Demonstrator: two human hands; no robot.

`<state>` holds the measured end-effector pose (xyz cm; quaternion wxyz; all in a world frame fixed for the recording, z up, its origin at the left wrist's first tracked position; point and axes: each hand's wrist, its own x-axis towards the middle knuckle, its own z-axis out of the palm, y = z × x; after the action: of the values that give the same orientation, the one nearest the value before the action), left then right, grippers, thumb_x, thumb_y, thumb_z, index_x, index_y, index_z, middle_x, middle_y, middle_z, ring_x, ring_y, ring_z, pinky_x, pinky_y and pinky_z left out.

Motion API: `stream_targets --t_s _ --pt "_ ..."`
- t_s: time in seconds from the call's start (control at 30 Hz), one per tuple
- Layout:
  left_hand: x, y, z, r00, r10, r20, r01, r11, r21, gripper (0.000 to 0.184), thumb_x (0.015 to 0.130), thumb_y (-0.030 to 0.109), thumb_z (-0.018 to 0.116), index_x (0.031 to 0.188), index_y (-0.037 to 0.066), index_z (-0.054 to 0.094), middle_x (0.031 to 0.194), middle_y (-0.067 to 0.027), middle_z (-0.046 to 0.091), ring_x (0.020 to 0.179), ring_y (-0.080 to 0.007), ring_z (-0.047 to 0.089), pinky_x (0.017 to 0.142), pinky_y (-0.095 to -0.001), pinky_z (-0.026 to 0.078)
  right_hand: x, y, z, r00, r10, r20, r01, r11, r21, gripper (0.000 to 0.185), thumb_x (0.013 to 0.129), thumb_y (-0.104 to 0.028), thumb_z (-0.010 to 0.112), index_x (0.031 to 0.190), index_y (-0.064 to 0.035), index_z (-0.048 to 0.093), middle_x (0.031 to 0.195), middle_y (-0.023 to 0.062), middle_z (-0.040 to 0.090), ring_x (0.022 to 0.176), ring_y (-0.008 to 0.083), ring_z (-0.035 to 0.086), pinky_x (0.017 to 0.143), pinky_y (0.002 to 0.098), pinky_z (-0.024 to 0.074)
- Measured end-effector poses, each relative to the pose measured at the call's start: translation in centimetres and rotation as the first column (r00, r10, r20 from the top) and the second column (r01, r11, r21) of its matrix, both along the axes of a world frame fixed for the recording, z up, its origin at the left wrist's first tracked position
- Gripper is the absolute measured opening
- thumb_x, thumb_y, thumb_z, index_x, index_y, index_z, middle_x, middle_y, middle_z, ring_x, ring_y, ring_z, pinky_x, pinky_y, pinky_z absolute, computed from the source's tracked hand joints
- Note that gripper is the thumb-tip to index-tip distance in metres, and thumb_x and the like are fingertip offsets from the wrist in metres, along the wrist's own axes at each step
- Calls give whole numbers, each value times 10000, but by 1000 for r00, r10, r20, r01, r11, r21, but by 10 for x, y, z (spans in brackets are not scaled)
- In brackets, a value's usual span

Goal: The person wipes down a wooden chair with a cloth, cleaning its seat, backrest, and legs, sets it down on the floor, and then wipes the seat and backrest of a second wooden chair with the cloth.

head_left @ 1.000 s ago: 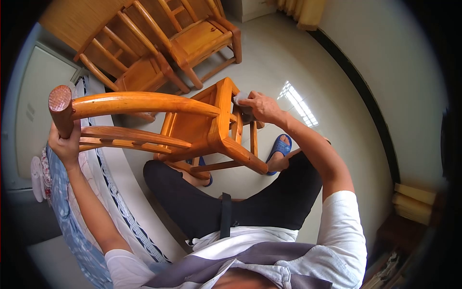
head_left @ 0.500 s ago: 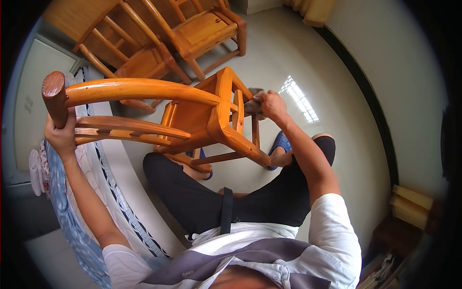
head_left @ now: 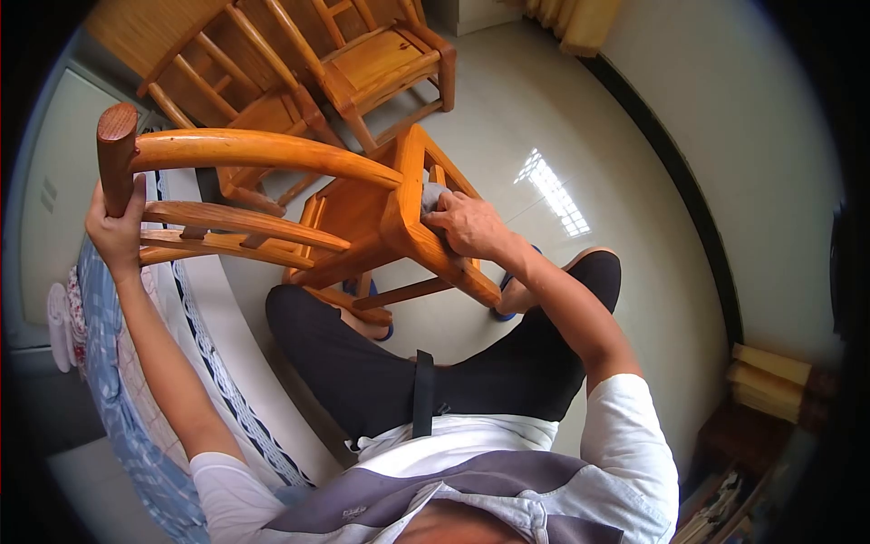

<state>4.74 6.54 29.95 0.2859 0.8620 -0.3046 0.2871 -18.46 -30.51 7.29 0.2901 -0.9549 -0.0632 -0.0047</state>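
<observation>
A varnished wooden chair (head_left: 358,208) is tipped over between my knees, with its backrest reaching to the left. My left hand (head_left: 118,234) is closed around the dark top rail (head_left: 116,163) of that backrest. On the other side, my right hand (head_left: 467,225) presses a grey cloth (head_left: 432,198) against the frame at the back edge of the seat. Its fingers are bent over the cloth, which is partly hidden beneath them. The chair's lower rungs lie close to my feet in blue slippers.
Two more wooden chairs (head_left: 381,63) stand beyond the held one, near a wooden panel. Along the left runs a bed (head_left: 245,363) with blue bedding (head_left: 109,317). A wall with a dark skirting (head_left: 680,154) curves round the right, and a yellow curtain (head_left: 580,23) hangs at the top.
My right hand has moved left with the cloth, from the outer legs and rungs to the seat's frame. The backrest's top rail has risen slightly, with my left hand still on it.
</observation>
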Motion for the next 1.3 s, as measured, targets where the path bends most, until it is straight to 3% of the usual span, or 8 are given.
stream_targets --t_s 0.13,0.27,0.33,0.4,0.57,0.87,1.07,1.3 --pt "-4 -6 3 1000 -26 -16 26 1000 9 351 826 245 732 1069 11 635 852 -42 665 780 -108 617 724 -258 488 16 -8 4 997 -55 -54 36 950 -309 279 788 -127 588 1035 -207 693 1018 86 581 1008 247 571 809 373 493" --pt "-3 -7 3 999 -19 42 16 998 56 358 824 258 734 1070 17 636 834 -41 664 763 -104 617 710 -254 490 0 -30 -18 939 -342 -44 344 938 48 317 758 -67 577 1038 -168 687 931 80 616 883 266 623 784 376 504" --pt "-1 -5 1 999 37 17 -37 999 28 359 829 270 729 1069 20 637 815 -40 662 746 -104 615 700 -258 492 -14 -42 -30 825 -286 -487 565 410 716 372 759 -20 467 1073 -88 654 917 24 614 833 215 628 789 331 508" --pt "1 -7 0 998 49 -34 -48 998 34 356 833 281 725 1060 20 639 812 -39 664 739 -107 618 699 -267 496 -24 -29 -15 837 -240 -491 546 320 774 394 765 7 407 1094 -36 619 1011 25 575 942 165 574 869 303 462" --pt "11 -1 -2 1000 22 5 -22 1000 18 325 836 270 720 1036 25 646 825 -39 670 750 -112 625 710 -269 494 -20 7 -10 977 -70 -200 176 793 583 450 729 41 415 1141 -25 586 1168 119 473 1160 234 440 1002 308 343" --pt "11 14 -5 997 52 -51 -52 999 -2 307 840 234 719 1025 6 628 876 -25 654 812 -105 606 756 -259 468 -52 39 0 938 -346 0 287 778 559 382 740 -24 469 1110 -81 546 1085 157 486 1075 333 492 912 396 414" --pt "1 5 -2 999 3 -50 -4 1000 -16 288 860 206 698 1045 -1 623 894 -20 639 814 -102 581 760 -262 463 -78 -8 -44 814 -290 -504 382 920 89 346 743 -34 507 1073 -116 574 1078 168 519 992 353 549 841 388 461" --pt "-3 -12 7 997 -82 8 81 995 65 299 844 189 718 1049 -5 622 875 -19 641 797 -87 582 745 -245 465 7 -55 -44 952 -252 -173 226 962 -155 292 829 -112 518 1041 -220 687 1050 65 618 1074 285 567 808 392 514"
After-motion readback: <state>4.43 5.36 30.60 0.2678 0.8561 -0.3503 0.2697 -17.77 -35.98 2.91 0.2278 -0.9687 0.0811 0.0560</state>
